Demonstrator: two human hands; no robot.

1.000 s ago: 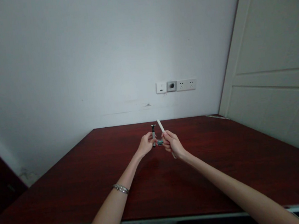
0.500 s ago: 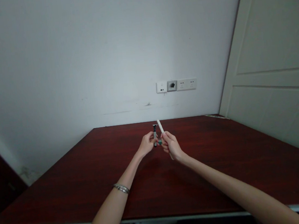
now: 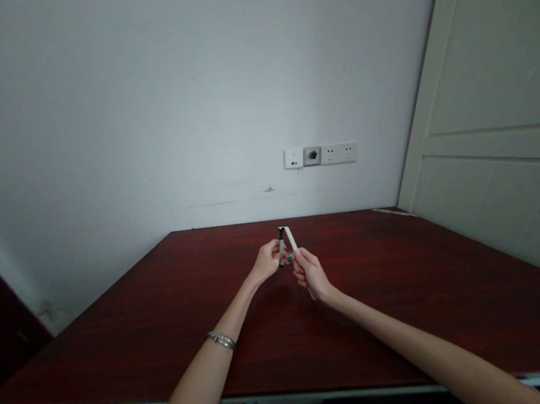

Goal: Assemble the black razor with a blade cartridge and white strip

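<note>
My left hand (image 3: 267,261) is closed on a small grey and black tool (image 3: 281,246), held upright with a flat T-shaped head on top. White and slim, a stick (image 3: 290,238) leans to the left in my right hand (image 3: 313,273), its fingers wrapped round the lower part. The stick's upper tip is at the tool's head; whether they touch is too small to tell. Between the hands shows a small greenish item (image 3: 290,258), partly hidden by fingers.
The dark red table (image 3: 166,316) reaches back to a pale wall with a row of sockets (image 3: 337,154). A thin strip (image 3: 394,213) lies at the table's back right corner. A white panelled door (image 3: 499,139) stands at the right.
My right hand has moved slightly down with the white stick, bringing the stick's upper tip down and left to the tool's head. My left hand has hardly moved.
</note>
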